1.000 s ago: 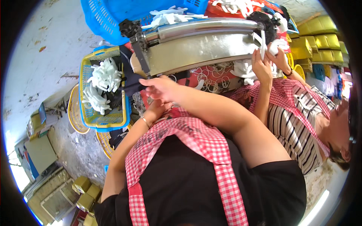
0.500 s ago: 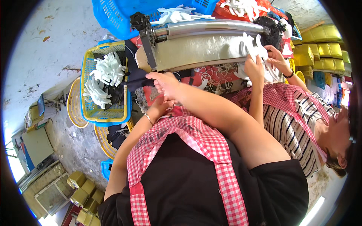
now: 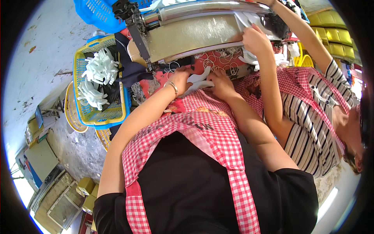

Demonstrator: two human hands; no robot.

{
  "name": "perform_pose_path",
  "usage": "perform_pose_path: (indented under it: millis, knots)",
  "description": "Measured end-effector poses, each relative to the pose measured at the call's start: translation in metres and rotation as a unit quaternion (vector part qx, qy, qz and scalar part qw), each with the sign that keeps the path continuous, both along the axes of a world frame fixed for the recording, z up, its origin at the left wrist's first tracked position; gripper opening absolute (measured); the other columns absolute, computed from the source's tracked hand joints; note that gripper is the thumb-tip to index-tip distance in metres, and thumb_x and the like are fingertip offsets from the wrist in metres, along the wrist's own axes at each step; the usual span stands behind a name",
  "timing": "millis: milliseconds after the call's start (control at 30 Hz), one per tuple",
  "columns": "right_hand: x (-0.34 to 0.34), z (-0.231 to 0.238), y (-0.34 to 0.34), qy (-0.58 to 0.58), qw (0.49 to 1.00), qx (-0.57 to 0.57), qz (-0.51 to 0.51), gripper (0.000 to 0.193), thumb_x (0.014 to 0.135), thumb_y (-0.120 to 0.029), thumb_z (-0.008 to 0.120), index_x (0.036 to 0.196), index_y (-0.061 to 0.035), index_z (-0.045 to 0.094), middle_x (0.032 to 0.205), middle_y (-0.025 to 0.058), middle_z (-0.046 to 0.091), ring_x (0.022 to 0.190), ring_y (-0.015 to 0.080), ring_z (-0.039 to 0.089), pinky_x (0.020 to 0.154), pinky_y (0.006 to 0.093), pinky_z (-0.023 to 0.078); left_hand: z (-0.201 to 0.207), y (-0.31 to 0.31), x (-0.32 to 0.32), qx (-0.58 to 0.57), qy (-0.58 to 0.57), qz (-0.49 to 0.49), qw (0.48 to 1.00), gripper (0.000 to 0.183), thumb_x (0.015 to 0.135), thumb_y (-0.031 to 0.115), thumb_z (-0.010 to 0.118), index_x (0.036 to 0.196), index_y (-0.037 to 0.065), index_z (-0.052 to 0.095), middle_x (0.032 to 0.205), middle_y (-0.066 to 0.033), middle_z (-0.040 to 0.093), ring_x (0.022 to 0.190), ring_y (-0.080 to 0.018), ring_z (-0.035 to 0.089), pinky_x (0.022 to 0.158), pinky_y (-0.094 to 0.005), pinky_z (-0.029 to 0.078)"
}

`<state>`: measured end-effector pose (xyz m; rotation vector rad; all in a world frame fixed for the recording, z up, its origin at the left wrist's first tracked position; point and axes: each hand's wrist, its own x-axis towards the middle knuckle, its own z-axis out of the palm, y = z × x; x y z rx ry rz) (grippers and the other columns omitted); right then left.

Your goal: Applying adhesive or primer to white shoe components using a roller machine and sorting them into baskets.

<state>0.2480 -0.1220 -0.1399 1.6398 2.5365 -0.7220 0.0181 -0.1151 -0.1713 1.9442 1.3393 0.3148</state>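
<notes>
Close in front of my apron, two white curved strips point(image 3: 200, 78) lie between my hands; they look like soft foam or fabric. My left hand point(image 3: 180, 80), with a bracelet at its wrist, has its fingers curled at the strips' left ends. On the other side my right hand point(image 3: 222, 83) is bent round their right ends. Both palms are hidden. Just beyond are loose pale loops of cord point(image 3: 212, 59) on a red surface. Further off stands a machine with a shiny metal roller point(image 3: 202, 11) above a pale plate point(image 3: 194, 34).
A co-worker's hand point(image 3: 255, 39) touches white pieces point(image 3: 249, 20) at the roller's right end; the other arm reaches over the machine. At left, a yellow and blue basket point(image 3: 80, 74) holds bundled white strips point(image 3: 100, 67) and dark cloth. A blue crate point(image 3: 95, 13) stands behind.
My hands have come apart from each other and moved right to the white curved strips. The co-worker's far arm has reached over the roller. The view has shifted slightly.
</notes>
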Motion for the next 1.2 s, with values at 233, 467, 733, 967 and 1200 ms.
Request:
perform_pose_path:
  millis: [233, 467, 733, 967, 1200]
  knots:
    - [0.01, -0.006, 0.003, 0.19, 0.981, 0.03, 0.015, 0.035, 0.073, -0.02, 0.078, 0.104, -0.0117, 0.066, 0.108, 0.0104, 0.064, 0.107, 0.0333, 0.059, 0.093, 0.0462, 0.047, -0.026, -0.002, 0.005, -0.009, 0.005, -0.003, 1.0, 0.041, 0.083, 0.007, 0.064, 0.124, 0.004, 0.056, 0.123, -0.0245, 0.056, 0.114, -0.0437, 0.056, 0.097, -0.0471, 0.049]
    - [-0.009, 0.006, 0.014, 0.187, 0.979, -0.076, 0.041, 0.026, 0.079, -0.014, 0.074, 0.104, -0.0056, 0.068, 0.106, 0.0115, 0.068, 0.098, 0.0287, 0.065, 0.087, 0.0395, 0.051, 0.001, 0.001, -0.01, -0.015, -0.079, 0.057, 0.995, 0.031, 0.091, 0.025, 0.057, 0.117, 0.01, 0.065, 0.095, -0.0224, 0.063, 0.091, -0.0405, 0.06, 0.081, -0.0468, 0.049]
    - [-0.042, 0.129, 0.086, 0.472, 0.874, -0.113, 0.015, 0.057, 0.083, 0.009, 0.066, 0.134, -0.0059, 0.047, 0.107, 0.0054, 0.061, 0.097, 0.0138, 0.06, 0.084, 0.0269, 0.051, 0.129, 0.012, -0.039, -0.308, -0.369, 0.053, 0.875, 0.031, 0.102, 0.024, 0.052, 0.123, 0.002, 0.059, 0.11, -0.0096, 0.068, 0.102, -0.0202, 0.066, 0.084, -0.0354, 0.054]
    - [-0.055, 0.168, 0.154, 0.321, 0.946, -0.049, -0.017, 0.031, 0.086, -0.004, 0.069, 0.117, -0.0062, 0.067, 0.111, 0.0069, 0.067, 0.107, 0.0167, 0.058, 0.088, 0.0312, 0.053, 0.153, 0.042, 0.002, -0.492, -0.58, 0.158, 0.63, 0.036, 0.102, 0.02, 0.051, 0.128, -0.004, 0.051, 0.117, -0.0193, 0.065, 0.11, -0.031, 0.065, 0.093, -0.0446, 0.055]
    - [-0.091, 0.149, 0.254, -0.034, 0.975, 0.13, 0.174, 0.045, 0.1, -0.044, 0.046, 0.124, -0.0103, 0.062, 0.123, 0.0138, 0.064, 0.117, 0.0331, 0.056, 0.098, 0.0438, 0.047, 0.134, 0.115, 0.017, -0.537, -0.695, 0.264, 0.399, 0.031, 0.1, 0.013, 0.048, 0.121, -0.01, 0.053, 0.117, -0.0218, 0.063, 0.113, -0.0338, 0.062, 0.101, -0.049, 0.05]
